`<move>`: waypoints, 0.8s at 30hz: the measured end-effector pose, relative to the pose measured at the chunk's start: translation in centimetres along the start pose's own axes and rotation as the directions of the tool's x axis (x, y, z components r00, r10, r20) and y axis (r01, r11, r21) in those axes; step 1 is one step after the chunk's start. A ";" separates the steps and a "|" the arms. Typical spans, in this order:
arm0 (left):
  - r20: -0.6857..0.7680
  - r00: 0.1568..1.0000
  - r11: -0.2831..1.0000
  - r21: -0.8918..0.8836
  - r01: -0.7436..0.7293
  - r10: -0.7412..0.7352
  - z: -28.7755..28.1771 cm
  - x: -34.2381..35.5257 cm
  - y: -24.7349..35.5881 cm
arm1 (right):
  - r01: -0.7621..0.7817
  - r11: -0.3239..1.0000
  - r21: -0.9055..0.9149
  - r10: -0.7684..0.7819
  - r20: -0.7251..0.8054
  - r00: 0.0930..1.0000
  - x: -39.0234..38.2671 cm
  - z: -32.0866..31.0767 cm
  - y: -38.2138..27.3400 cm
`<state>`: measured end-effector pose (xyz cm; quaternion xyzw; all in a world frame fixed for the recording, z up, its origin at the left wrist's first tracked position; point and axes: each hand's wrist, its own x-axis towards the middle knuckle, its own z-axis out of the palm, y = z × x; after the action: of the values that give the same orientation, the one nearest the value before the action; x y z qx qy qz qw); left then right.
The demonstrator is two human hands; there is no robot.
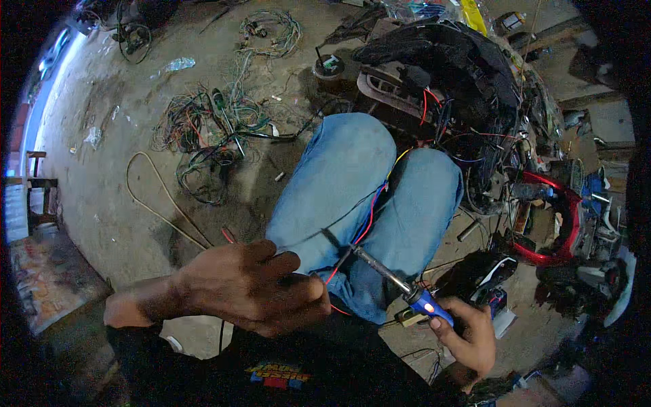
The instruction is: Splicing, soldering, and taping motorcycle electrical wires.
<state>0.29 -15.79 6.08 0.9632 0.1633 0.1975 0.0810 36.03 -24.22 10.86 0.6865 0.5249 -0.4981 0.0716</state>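
Note:
My left hand (251,288) is closed at my lap, its fingers pinched on a thin red wire (332,275). My right hand (468,336) grips a soldering iron (420,298) by its blue handle, where a small light glows. The iron's metal shaft points up-left, its end over the red, blue and yellow wires (371,210) that run between my jeans-clad knees (332,169). Whether the tip touches them I cannot tell.
Tangled cables (196,129), a pale looped cord (149,197) and scraps lie on the concrete floor (102,190). Ahead and right are dark plastic vehicle panels (441,47), a red curved part (569,224) and assorted parts. A wooden stand (44,197) stands far left.

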 end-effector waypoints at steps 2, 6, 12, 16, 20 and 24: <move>0.001 1.000 0.996 -0.088 -0.021 0.021 0.6 -0.2 0.0 | 0.023 0.998 -0.059 -0.025 -0.029 0.999 0.1 -0.2 0.0; 0.026 0.996 0.991 -0.105 -0.077 0.080 1.5 -0.5 -0.1 | 0.025 0.997 -0.068 -0.024 0.019 1.000 -0.1 -0.9 0.0; 0.001 0.996 0.995 -0.048 -0.084 0.084 1.4 -0.6 -0.2 | 0.156 0.983 -0.100 -0.153 0.033 0.988 -0.5 -1.2 0.6; 0.000 0.997 0.997 -0.029 -0.076 0.076 1.0 -0.5 -0.3 | 0.119 0.988 -0.098 -0.121 -0.012 0.993 -0.4 -0.7 0.5; -0.060 0.992 0.994 -0.022 -0.111 0.110 1.0 -0.5 -0.5 | 0.094 0.994 -0.047 -0.094 -0.004 0.996 -0.7 -0.7 -0.3; 0.044 0.993 0.991 -0.085 -0.107 0.111 0.7 -0.5 -0.6 | 0.084 0.987 -0.135 -0.086 -0.010 0.996 -1.0 -1.1 -0.8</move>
<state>-0.06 -15.46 5.08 0.9711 0.1000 0.1846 0.1136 36.11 -23.84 12.53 0.6611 0.5864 -0.4588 0.0923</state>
